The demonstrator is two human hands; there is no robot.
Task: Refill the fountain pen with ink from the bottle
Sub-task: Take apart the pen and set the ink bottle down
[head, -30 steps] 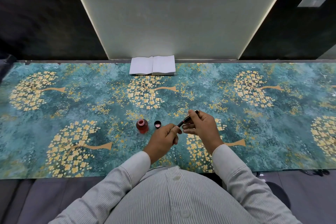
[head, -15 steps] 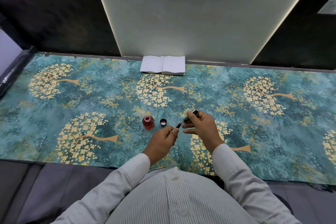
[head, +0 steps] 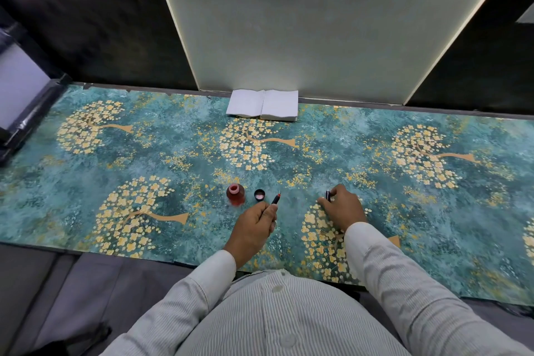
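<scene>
An open bottle of red ink (head: 236,194) stands on the teal patterned table cover (head: 144,159). Its black cap (head: 259,194) lies upturned just to the right of it. My left hand (head: 254,225) grips the pen's front section (head: 276,199), whose red-tipped nib points up and away, close to the cap. My right hand (head: 342,206) is low on the table farther right, fingers closed around a dark pen part (head: 328,195) that stands upright at the fingertips; most of it is hidden by the fingers.
An open white notebook (head: 263,105) lies at the far edge against a pale wall panel. A dark rail (head: 31,118) runs along the table's left end. My sleeves and shirt fill the near edge.
The two hands were together on the pen; the pen has come apart. My right hand has moved right and down to the table with one part, while my left keeps the nib section.
</scene>
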